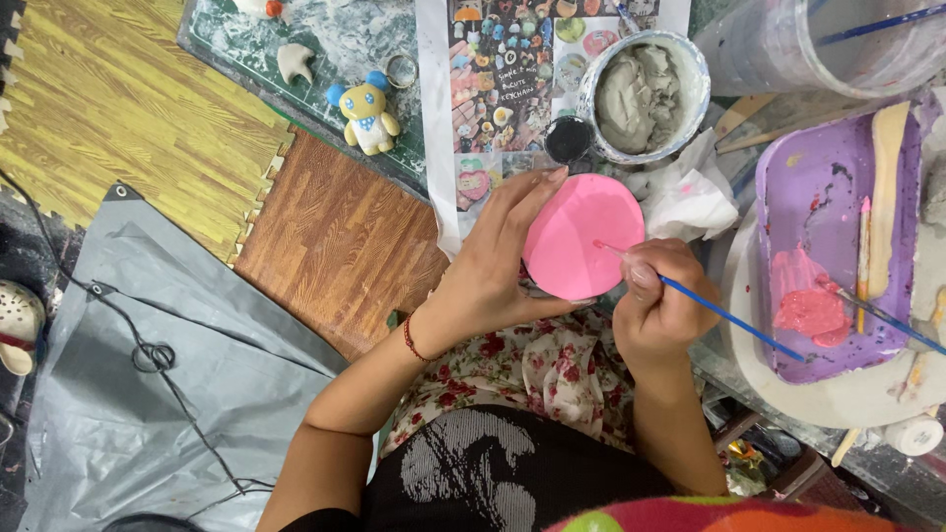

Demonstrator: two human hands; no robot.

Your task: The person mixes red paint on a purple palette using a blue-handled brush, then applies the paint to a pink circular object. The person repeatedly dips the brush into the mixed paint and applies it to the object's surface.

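Observation:
My left hand [491, 264] grips a round object painted pink [581, 234], its flat pink face turned up toward me. My right hand [658, 305] pinches a thin blue-handled paintbrush [729, 319], and the brush tip rests on the pink face near its right side. Both hands are above my lap, over a floral cloth [532, 369]. To the right, a purple tray [823, 192] holds a blob of pink paint [810, 307] and other brushes.
A tub of grey clay [645, 97] and a small black pot [569, 138] stand behind the hands. A small blue-eared figurine [368, 116] sits on a stained board. Crumpled tissue [690, 192], a clear container [818, 44], a grey tarp [168, 374] and wood-pattern floor mats [118, 108] surround me.

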